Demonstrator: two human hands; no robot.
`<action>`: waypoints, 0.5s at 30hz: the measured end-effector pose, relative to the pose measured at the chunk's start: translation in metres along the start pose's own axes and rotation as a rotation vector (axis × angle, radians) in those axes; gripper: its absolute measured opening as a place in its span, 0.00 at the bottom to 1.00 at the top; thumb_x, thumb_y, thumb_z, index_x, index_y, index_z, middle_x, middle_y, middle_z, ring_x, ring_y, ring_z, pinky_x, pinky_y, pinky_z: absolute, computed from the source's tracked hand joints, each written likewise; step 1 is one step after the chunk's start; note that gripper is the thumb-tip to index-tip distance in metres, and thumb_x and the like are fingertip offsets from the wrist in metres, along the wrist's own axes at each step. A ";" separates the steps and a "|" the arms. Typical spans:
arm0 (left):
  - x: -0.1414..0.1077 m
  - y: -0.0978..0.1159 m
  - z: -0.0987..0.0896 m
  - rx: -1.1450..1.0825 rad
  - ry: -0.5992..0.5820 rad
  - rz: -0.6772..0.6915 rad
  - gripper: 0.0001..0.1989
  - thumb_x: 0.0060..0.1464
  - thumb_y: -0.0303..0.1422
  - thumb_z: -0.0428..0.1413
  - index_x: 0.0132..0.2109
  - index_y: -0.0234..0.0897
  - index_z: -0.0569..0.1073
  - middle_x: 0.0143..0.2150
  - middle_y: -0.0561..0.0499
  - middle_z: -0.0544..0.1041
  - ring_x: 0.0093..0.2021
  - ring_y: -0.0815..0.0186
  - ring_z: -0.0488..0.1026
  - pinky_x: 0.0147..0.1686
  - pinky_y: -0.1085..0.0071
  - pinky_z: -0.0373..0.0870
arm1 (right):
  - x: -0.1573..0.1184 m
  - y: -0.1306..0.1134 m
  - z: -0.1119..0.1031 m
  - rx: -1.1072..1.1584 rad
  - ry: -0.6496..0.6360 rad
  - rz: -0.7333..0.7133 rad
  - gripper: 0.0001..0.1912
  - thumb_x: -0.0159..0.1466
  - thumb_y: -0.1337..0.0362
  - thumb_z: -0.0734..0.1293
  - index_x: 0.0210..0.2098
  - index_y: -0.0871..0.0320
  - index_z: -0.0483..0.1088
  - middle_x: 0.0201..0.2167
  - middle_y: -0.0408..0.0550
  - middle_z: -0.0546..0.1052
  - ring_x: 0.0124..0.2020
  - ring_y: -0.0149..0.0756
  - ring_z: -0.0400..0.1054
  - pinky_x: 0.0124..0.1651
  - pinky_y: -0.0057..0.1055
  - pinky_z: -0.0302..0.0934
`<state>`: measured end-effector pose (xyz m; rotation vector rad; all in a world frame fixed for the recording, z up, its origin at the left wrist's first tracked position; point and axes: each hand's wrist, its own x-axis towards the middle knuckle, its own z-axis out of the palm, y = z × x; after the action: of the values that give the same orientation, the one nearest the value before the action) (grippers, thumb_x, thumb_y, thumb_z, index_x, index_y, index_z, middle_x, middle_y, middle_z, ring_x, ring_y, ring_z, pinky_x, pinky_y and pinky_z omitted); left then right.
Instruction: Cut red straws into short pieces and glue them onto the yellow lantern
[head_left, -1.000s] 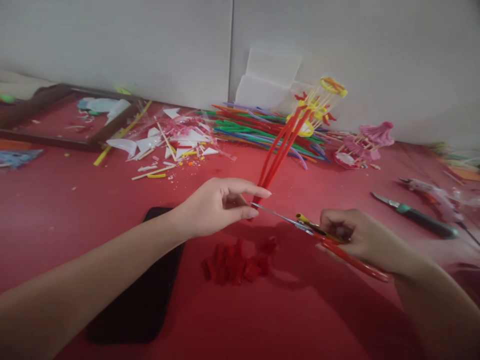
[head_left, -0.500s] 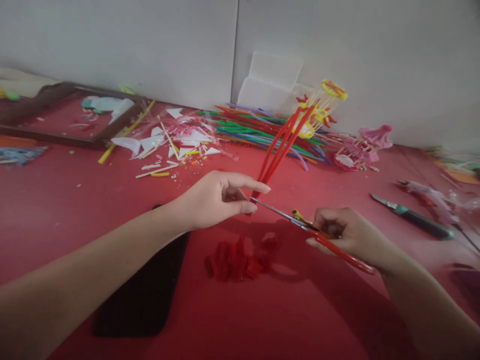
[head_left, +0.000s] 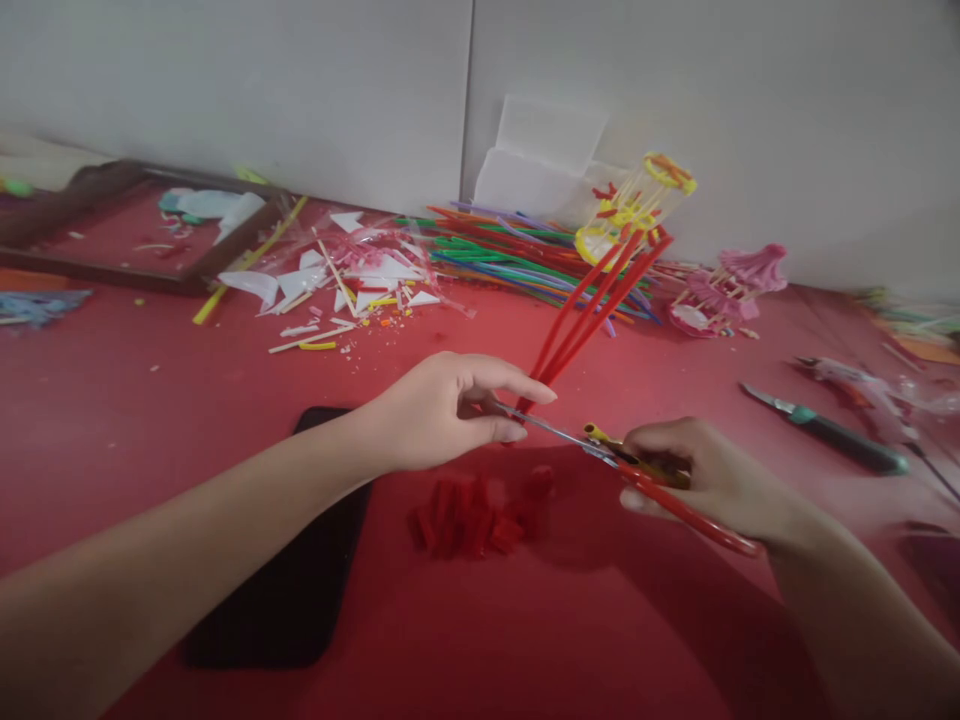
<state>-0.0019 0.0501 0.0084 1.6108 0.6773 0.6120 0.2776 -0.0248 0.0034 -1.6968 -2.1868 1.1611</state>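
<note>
Between the thumb and fingers of my left hand (head_left: 457, 410) are the lower ends of several red pipe cleaners (head_left: 592, 310), which slant up and to the right. My right hand (head_left: 694, 475) grips red-handled scissors (head_left: 675, 500), and their blades reach across the pipe cleaners by my left fingertips. The blade tips are partly hidden behind those fingers. Below, a small heap of short red cut pieces (head_left: 476, 515) lies on the red tabletop (head_left: 570, 620).
A black phone (head_left: 277, 590) lies under my left forearm. Behind are coloured pipe cleaners (head_left: 487, 250), white scraps (head_left: 307, 280), a yellow stick model (head_left: 630, 220) and a pink one (head_left: 727, 290). On the right lie a craft knife (head_left: 832, 430) and a glue gun (head_left: 862, 395). A dark frame (head_left: 97, 265) is at left.
My left hand and the red pipe cleaners have shifted slightly right and down, and the pipe cleaners lean further right. The scissor blades now reach further across them.
</note>
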 end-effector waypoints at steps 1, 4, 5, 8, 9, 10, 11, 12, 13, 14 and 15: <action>0.000 0.001 0.001 0.000 -0.008 0.003 0.14 0.48 0.21 0.61 0.45 0.32 0.79 0.39 0.48 0.80 0.36 0.69 0.78 0.38 0.76 0.77 | 0.000 0.000 0.000 -0.008 -0.007 -0.010 0.23 0.57 0.45 0.69 0.23 0.58 0.61 0.20 0.37 0.54 0.23 0.25 0.47 0.24 0.24 0.42; 0.000 0.001 0.001 -0.002 -0.017 0.006 0.15 0.49 0.21 0.61 0.45 0.32 0.79 0.38 0.49 0.79 0.35 0.70 0.78 0.38 0.76 0.77 | 0.001 0.002 0.000 -0.016 -0.005 -0.003 0.25 0.57 0.44 0.69 0.21 0.57 0.59 0.20 0.37 0.52 0.23 0.26 0.46 0.24 0.25 0.41; 0.000 0.001 0.000 -0.006 -0.017 0.006 0.15 0.49 0.21 0.61 0.45 0.32 0.79 0.38 0.50 0.79 0.35 0.70 0.78 0.38 0.76 0.77 | 0.001 0.002 0.001 -0.022 0.003 0.009 0.26 0.56 0.43 0.69 0.21 0.57 0.58 0.21 0.37 0.51 0.23 0.26 0.45 0.24 0.25 0.41; 0.000 -0.001 0.000 -0.015 -0.012 0.000 0.15 0.48 0.21 0.61 0.45 0.32 0.79 0.38 0.50 0.79 0.35 0.71 0.78 0.39 0.76 0.77 | 0.001 0.003 0.002 -0.048 0.026 0.027 0.27 0.55 0.43 0.70 0.20 0.57 0.57 0.20 0.37 0.51 0.23 0.26 0.45 0.24 0.25 0.41; 0.000 -0.001 0.000 -0.020 -0.009 0.001 0.15 0.48 0.21 0.61 0.46 0.32 0.79 0.39 0.50 0.79 0.34 0.71 0.78 0.38 0.77 0.77 | 0.002 0.003 0.002 -0.056 0.036 0.027 0.27 0.55 0.43 0.70 0.19 0.58 0.57 0.20 0.37 0.51 0.23 0.26 0.45 0.24 0.25 0.41; -0.001 -0.001 -0.001 -0.024 -0.008 0.005 0.16 0.48 0.21 0.61 0.46 0.32 0.78 0.39 0.49 0.79 0.34 0.71 0.78 0.38 0.77 0.77 | 0.002 0.003 0.003 -0.061 0.051 0.025 0.28 0.55 0.42 0.70 0.19 0.58 0.57 0.19 0.37 0.51 0.23 0.26 0.44 0.23 0.25 0.40; -0.001 -0.001 -0.001 -0.025 -0.007 0.011 0.17 0.48 0.21 0.61 0.47 0.33 0.78 0.40 0.49 0.79 0.34 0.72 0.78 0.38 0.77 0.77 | 0.003 0.002 0.003 -0.064 0.068 0.024 0.28 0.54 0.42 0.70 0.18 0.58 0.57 0.19 0.37 0.51 0.22 0.25 0.44 0.23 0.25 0.40; -0.001 -0.001 -0.002 -0.021 -0.006 0.017 0.17 0.48 0.22 0.62 0.48 0.34 0.78 0.41 0.49 0.80 0.33 0.72 0.78 0.37 0.77 0.77 | 0.003 0.003 0.002 -0.066 0.080 0.024 0.28 0.54 0.42 0.70 0.18 0.58 0.57 0.18 0.36 0.50 0.22 0.25 0.43 0.23 0.25 0.40; -0.001 -0.002 -0.002 -0.013 -0.002 0.021 0.18 0.49 0.22 0.62 0.48 0.34 0.78 0.42 0.49 0.80 0.33 0.72 0.78 0.36 0.78 0.77 | 0.004 0.003 0.002 -0.069 0.088 0.026 0.28 0.54 0.42 0.70 0.18 0.58 0.58 0.18 0.36 0.50 0.22 0.25 0.43 0.23 0.25 0.40; -0.001 -0.003 -0.004 0.001 0.002 0.023 0.18 0.49 0.23 0.62 0.49 0.35 0.78 0.41 0.49 0.80 0.32 0.72 0.78 0.36 0.78 0.76 | 0.003 0.004 0.000 -0.073 0.091 0.027 0.28 0.53 0.42 0.70 0.18 0.58 0.59 0.18 0.37 0.50 0.22 0.25 0.43 0.22 0.25 0.40; -0.001 -0.004 -0.005 0.017 0.008 0.023 0.18 0.49 0.23 0.62 0.49 0.35 0.78 0.40 0.49 0.80 0.32 0.71 0.78 0.36 0.77 0.76 | 0.003 0.006 -0.002 -0.079 0.090 0.030 0.27 0.53 0.42 0.70 0.18 0.58 0.60 0.18 0.37 0.51 0.22 0.25 0.44 0.23 0.25 0.41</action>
<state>-0.0064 0.0535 0.0054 1.6343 0.6719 0.6318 0.2823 -0.0211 -0.0003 -1.7817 -2.1871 0.9967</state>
